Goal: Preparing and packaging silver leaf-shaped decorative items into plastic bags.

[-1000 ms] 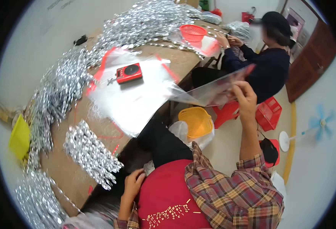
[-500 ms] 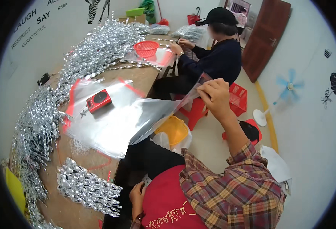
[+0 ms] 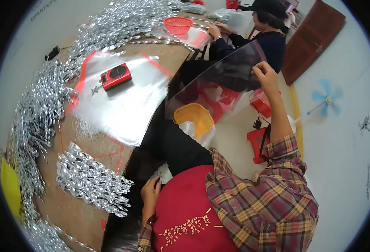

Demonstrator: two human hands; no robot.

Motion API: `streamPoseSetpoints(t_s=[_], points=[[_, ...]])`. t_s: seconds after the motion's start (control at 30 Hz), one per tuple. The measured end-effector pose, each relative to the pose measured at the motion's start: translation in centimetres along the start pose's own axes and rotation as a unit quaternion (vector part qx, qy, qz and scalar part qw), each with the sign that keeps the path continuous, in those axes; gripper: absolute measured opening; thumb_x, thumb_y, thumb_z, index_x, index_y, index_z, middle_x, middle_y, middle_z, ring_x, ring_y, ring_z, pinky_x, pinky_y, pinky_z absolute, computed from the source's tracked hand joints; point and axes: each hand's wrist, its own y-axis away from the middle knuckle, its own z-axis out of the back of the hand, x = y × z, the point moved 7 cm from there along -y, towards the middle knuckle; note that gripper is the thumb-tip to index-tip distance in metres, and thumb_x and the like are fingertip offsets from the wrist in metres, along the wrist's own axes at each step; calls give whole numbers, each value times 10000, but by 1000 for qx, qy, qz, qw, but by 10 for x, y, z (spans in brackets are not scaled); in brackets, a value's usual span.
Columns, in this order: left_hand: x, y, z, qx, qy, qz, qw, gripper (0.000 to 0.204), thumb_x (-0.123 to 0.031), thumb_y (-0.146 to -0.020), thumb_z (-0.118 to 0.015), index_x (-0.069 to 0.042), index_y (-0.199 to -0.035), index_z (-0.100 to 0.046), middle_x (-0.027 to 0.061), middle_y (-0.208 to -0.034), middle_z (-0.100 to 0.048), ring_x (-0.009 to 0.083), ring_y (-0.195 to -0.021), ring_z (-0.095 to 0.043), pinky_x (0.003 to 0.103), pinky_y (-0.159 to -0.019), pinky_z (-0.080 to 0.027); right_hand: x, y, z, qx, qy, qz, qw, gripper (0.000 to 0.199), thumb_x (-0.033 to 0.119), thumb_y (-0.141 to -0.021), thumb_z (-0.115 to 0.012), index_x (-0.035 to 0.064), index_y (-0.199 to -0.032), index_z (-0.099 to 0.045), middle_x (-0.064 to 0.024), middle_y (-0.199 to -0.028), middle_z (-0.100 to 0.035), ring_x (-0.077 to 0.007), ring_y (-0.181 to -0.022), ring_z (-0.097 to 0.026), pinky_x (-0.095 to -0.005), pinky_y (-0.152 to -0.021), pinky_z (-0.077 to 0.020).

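Observation:
A clear plastic bag point(image 3: 218, 75) hangs from my right hand point(image 3: 266, 75), which is raised on the right and pinches its upper corner between closed fingers. The bag spreads down over the gap beside the table. Low by my lap, my left hand point(image 3: 150, 193) has curled fingers next to a whitish thing point(image 3: 164, 173); what they hold, if anything, is hidden. On the table point(image 3: 78, 214) lies a stack of clear bags point(image 3: 130, 103) with red edges, weighed down by a red radio-like device point(image 3: 117, 77). Nearer me sits a flat bundle of silver twisted strips point(image 3: 92, 180).
Heaps of silver strips point(image 3: 33, 113) line the table's far side. A red basket point(image 3: 178, 26) stands farther back, where a person in dark clothes point(image 3: 269, 46) works. A yellow basin point(image 3: 194, 119) and a red stool point(image 3: 258, 145) are below; a blue fan point(image 3: 328, 100) stands right.
The clear bag has come off the stack, drawn rightward by my right hand, and now hangs free. My left hand stays low near my lap. The view has shifted.

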Motion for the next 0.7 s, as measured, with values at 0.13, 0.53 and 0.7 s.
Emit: streamPoseSetpoints(t_s=[0.13,0.53,0.7], points=[[-2,3,3,-7,6,28,1000,224,-144,-860,-610,-65,-1065,-657,123,-983,-657,326,-874,-637,359,-734,-504,13,-9,-36,62,11,-5,998,129,144,-888,-603,16,-882,-614,-21,-744,-624,-75,-674,-569,-207,-617,-449],[14,-19,-5,36,-67,148,986,216,-169,-873,-602,-77,-1057,-667,133,-963,-664,345,-857,-637,370,-718,-505,-73,-57,-155,264,-29,-46,963,126,144,-925,-550,23,-930,-583,-8,-889,-597,-95,-898,-552,-245,-826,-441],[29,-20,-7,53,-67,255,963,225,-180,-877,-595,-74,-1061,-672,146,-964,-665,351,-860,-636,378,-718,-506,-76,-60,-186,351,-40,-22,935,110,132,-920,-550,23,-935,-545,-31,-915,-550,-212,-1203,-483,-300,-937,-383]])
